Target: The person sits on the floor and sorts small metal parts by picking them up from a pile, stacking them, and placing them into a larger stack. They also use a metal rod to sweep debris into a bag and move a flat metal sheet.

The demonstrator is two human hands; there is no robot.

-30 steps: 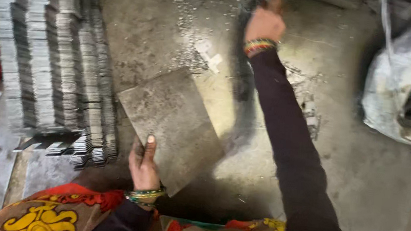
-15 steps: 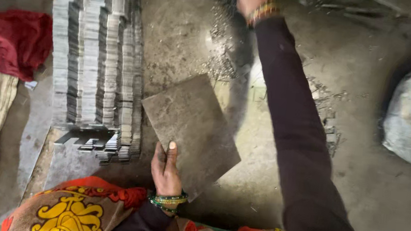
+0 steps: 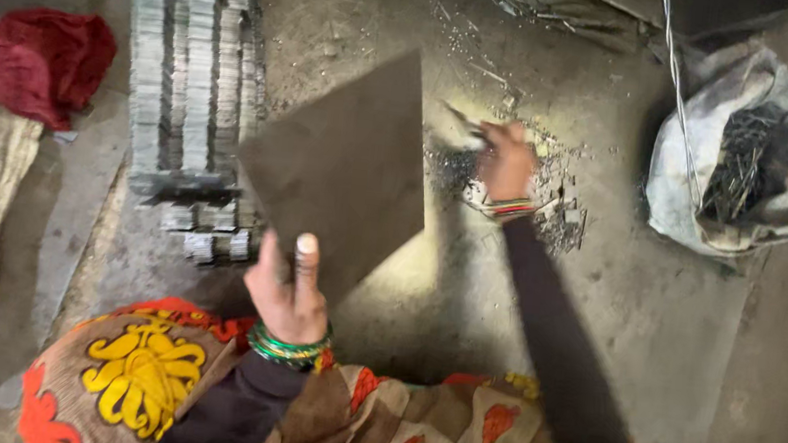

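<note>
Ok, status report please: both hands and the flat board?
Left hand grips grey board, tilted up. Right hand holds small tool, blurred, over debris. Nothing between them.

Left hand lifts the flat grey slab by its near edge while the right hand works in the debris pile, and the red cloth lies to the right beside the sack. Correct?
Not quite. The head view shows the crumpled red cloth at far left, across from the grey-white sack. The rest holds: the left hand grips the flat grey slab, the right hand in the debris pile.

One view only is given: the concrete floor is seen steeply from above, from head height, close over the lap and outstretched arms.
</note>
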